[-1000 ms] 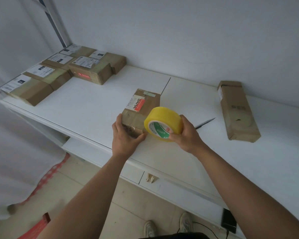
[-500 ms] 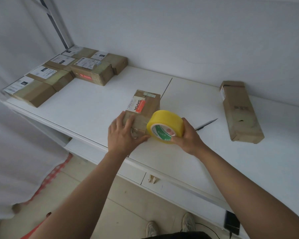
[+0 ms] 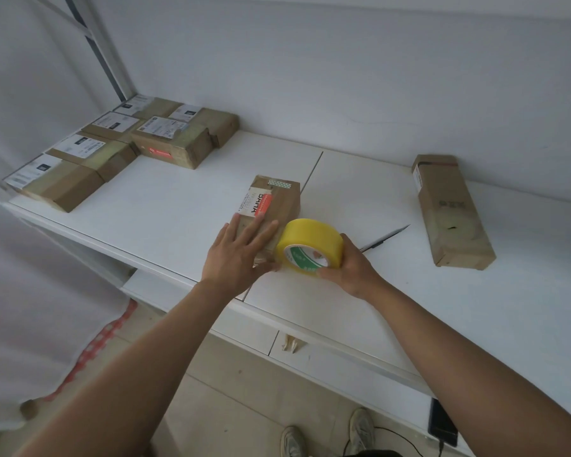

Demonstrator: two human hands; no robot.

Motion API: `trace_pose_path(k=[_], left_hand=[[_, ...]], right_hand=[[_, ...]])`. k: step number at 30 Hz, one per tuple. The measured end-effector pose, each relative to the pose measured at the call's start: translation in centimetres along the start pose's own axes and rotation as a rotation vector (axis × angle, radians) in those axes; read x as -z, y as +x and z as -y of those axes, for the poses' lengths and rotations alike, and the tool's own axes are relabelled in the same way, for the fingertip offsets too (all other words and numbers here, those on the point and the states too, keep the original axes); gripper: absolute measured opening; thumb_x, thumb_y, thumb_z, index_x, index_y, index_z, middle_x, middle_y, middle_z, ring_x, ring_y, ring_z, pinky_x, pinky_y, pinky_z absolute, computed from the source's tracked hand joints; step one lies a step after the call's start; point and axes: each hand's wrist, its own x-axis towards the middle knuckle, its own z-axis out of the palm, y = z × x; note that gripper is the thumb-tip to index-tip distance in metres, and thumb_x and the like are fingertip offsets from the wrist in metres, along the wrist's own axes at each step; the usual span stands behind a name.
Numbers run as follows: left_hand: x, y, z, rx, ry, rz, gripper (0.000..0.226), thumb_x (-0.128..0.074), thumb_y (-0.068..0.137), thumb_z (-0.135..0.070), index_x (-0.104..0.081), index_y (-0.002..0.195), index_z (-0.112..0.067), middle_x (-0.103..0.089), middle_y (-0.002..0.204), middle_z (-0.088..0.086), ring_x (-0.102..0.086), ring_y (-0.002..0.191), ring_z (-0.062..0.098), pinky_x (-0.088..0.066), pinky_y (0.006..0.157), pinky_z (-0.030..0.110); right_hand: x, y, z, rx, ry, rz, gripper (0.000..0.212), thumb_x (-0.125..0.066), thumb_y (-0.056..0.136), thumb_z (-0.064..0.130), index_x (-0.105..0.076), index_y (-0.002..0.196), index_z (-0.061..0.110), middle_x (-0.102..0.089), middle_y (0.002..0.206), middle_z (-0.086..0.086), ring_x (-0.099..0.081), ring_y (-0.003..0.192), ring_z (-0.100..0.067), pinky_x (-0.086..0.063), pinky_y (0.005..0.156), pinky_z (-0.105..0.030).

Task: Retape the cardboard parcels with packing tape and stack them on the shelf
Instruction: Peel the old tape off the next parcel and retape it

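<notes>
Now the left hand (image 3: 241, 255) lies flat on top of the small parcel (image 3: 272, 206), fingers straight and spread, pressing down; a second ago those fingers were curled round the parcel's near end. That parcel sits in the middle of the white shelf (image 3: 165, 209), near its front edge, with a white and red label on its top. The right hand (image 3: 350, 272) grips the yellow tape roll (image 3: 310, 242), thumb underneath and fingers curled over its far side, much as before; the roll rests against the parcel's near right corner, a little lower than it was. Behind the roll a knife (image 3: 384, 237) lies on the shelf. Further right lies a long parcel (image 3: 452, 212), well apart. At the far left a group of labelled parcels (image 3: 119, 150) sits touching one another.
</notes>
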Motion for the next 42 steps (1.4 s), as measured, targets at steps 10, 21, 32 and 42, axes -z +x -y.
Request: trace_pose_path(k=[10, 21, 32, 42], left_hand=[[-0.3, -0.2, -0.3, 0.072, -0.24, -0.062, 0.079, -0.074, 0.079, -0.057, -0.039, 0.147, -0.039, -0.036, 0.158, -0.007, -0.024, 0.147, 0.041, -0.056, 0.076, 0.065], [0.8, -0.6, -3.7, 0.256, -0.768, -0.195, 0.066, -0.057, 0.088, -0.06, -0.044, 0.148, -0.036, -0.042, 0.154, -0.012, -0.037, 0.142, 0.015, -0.041, 0.111, 0.048], [1.8, -1.5, -2.9, 0.466, -1.313, -0.1, 0.048, -0.054, 0.09, -0.042, -0.052, 0.138, -0.038, -0.061, 0.131, -0.015, -0.054, 0.125, 0.007, -0.043, 0.11, 0.041], [1.8, -2.3, -1.4, 0.586, -1.565, -0.071, 0.031, -0.037, 0.107, -0.019, -0.061, 0.126, -0.024, -0.067, 0.127, 0.001, -0.06, 0.122, 0.021, -0.041, 0.112, 0.046]], right_hand=[[0.7, 0.2, 0.1, -0.023, -0.096, 0.051, 0.046, -0.079, 0.08, 0.012, -0.044, 0.108, 0.023, -0.056, 0.096, 0.006, -0.058, 0.085, -0.011, -0.047, 0.062, -0.018], [4.1, -0.3, 6.5, 0.147, -0.202, 0.026, 0.043, -0.072, 0.066, 0.035, -0.047, 0.101, 0.036, -0.058, 0.091, 0.005, -0.063, 0.085, -0.023, -0.053, 0.072, -0.044], [0.2, 0.6, 8.7, 0.274, -0.066, 0.023, 0.058, -0.08, 0.073, 0.028, -0.043, 0.117, 0.04, -0.055, 0.111, 0.015, -0.058, 0.093, 0.009, -0.05, 0.072, -0.013], [-3.9, 2.1, 9.2, 0.326, -0.186, 0.071, 0.058, -0.079, 0.084, 0.03, -0.046, 0.13, 0.019, -0.062, 0.116, 0.0, -0.062, 0.103, -0.017, -0.055, 0.085, -0.036]])
